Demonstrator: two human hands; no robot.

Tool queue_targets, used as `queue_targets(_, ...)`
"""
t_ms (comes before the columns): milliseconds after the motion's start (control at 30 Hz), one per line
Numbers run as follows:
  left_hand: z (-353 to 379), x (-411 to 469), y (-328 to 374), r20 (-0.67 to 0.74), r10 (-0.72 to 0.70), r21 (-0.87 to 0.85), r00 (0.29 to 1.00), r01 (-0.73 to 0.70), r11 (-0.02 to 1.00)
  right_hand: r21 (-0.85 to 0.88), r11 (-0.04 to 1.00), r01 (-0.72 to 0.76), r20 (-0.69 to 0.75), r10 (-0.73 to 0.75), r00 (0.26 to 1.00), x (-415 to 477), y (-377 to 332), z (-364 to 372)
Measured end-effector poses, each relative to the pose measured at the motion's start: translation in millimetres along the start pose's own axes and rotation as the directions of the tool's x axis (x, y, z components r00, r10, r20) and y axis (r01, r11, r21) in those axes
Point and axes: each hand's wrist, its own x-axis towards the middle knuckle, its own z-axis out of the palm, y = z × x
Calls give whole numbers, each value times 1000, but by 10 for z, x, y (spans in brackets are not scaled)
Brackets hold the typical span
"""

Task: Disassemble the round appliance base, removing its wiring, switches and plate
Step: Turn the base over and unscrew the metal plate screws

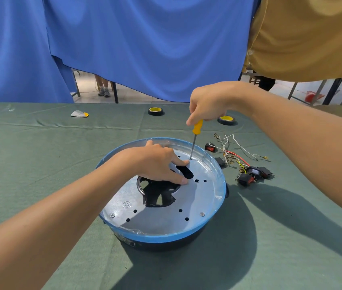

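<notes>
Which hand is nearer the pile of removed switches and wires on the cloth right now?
Right. The right hand grips the screwdriver just behind and left of the switches and wires; the left hand rests on the metal plate, farther left.

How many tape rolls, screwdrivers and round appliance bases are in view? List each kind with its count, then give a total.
Tape rolls: 2
Screwdrivers: 1
Round appliance bases: 1
Total: 4

A makeshift workshop: cloth-covered table, hanging blue sheets, tape rolls.
</notes>
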Motion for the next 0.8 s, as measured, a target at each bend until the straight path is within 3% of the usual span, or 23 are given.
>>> queue_targets(167, 4, -1, -9, 3, -5, -2, 1000, 5, 1000, 163, 987, 12, 84, -26, 996, -9, 39, -23)
queue_targets(300, 4, 2, -2, -1, -4, -12, 1000, 4, 1000, 83, 993, -80, 34, 78, 996, -3, 11, 4)
queue_targets(567, 55, 5, -34, 9, -26, -24, 1000, 26, 999, 158, 988, 4, 7, -5, 1000, -43, 49, 37)
queue_targets(800, 79, -6, -40, 1, -31, -35, 1000, 31, 999, 27, 999, -26, -70, 28, 997, -57, 17, 64)
